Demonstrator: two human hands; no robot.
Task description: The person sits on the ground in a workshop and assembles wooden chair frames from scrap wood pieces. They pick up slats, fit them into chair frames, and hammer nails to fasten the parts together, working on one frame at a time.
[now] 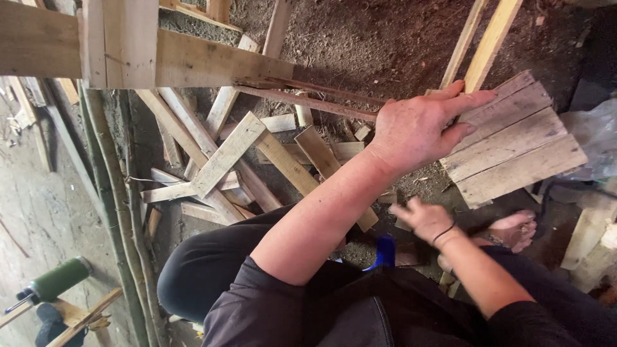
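Wooden slat panel (pixel 514 144) is assembled under the flat, spread left hand (pixel 418 128); blurred right hand (pixel 424 218) hovers open; loose offcuts (pixel 225 154) remain unused.

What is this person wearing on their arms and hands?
Both hands are bare, with no gloves. The left hand has no ring or band that shows; its forearm is bare, with a dark sleeve pushed up near the elbow. The right hand is blurred; a thin black band circles its wrist, and its dark sleeve starts higher up.

rough woodworking yard | dirt floor (pixel 385 38) | scattered plank offcuts (pixel 228 154)
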